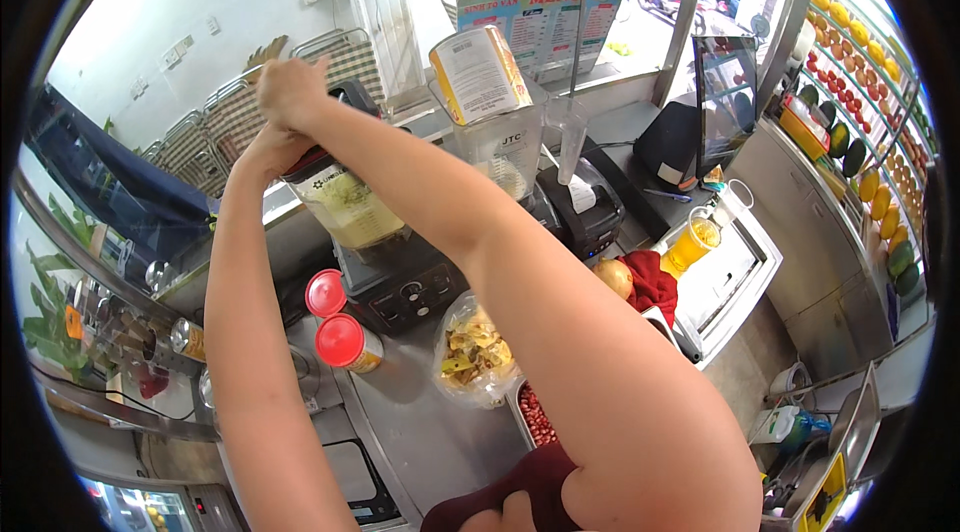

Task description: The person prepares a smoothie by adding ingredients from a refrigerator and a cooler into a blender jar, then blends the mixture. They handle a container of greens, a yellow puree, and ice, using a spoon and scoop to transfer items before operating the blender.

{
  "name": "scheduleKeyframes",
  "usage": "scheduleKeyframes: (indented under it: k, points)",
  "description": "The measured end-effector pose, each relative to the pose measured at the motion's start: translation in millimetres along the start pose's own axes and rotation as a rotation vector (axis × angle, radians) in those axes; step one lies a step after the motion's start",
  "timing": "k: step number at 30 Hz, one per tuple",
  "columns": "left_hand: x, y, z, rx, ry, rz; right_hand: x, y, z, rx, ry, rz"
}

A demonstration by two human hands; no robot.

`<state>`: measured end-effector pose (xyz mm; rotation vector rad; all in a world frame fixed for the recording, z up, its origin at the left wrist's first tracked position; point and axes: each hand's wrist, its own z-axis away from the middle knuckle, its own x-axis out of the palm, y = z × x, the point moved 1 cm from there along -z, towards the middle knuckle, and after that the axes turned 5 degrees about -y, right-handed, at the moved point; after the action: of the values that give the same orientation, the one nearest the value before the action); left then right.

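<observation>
Both my arms stretch forward and left to a blender jar [355, 207], which stands on a dark blender base [405, 292]. Pale green, frothy contents fill part of the jar. My left hand [272, 152] is at the jar's dark lid, its fingers largely hidden. Just above it, my right hand [292, 94] is closed like a fist over the top; whatever it grips is hidden. My right forearm crosses in front of the jar. A second blender jar [495, 147] stands to the right, with a yellow-and-white can [480, 75] on top.
Red-lidded cans [349, 343] stand before the base. Beside them are a bag of yellowish pieces [475, 350] and a tray of red seeds [537, 417]. Rightward are a red cloth [652, 287], a cup of yellow drink [691, 247] and a screen [725, 92]. A menu board [540, 27] stands behind.
</observation>
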<state>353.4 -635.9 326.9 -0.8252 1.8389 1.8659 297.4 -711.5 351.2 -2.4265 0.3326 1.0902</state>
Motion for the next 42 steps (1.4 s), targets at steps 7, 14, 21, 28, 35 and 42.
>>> scheduleKeyframes:
  k: [7,14,21,28,35,42]
  points:
    - [8,-1,3,-0.056,0.143,-0.091,-24,31,5,0.052,-0.052,0.011]
    - [8,-7,7,-0.13,0.185,-0.122,-12,22,25,-0.084,-0.175,-0.147]
    - [-2,-7,8,0.107,0.003,-0.035,-4,-5,-1,-0.189,-0.356,-0.082]
    - [9,-9,-9,-0.214,0.258,-0.271,9,32,-23,-0.128,-0.049,-0.033]
    - [8,-10,-2,-0.221,0.255,-0.327,-9,64,-24,-0.105,-0.09,-0.192]
    - [3,-15,8,-0.219,0.239,-0.303,2,26,-9,-0.419,-0.144,-0.274]
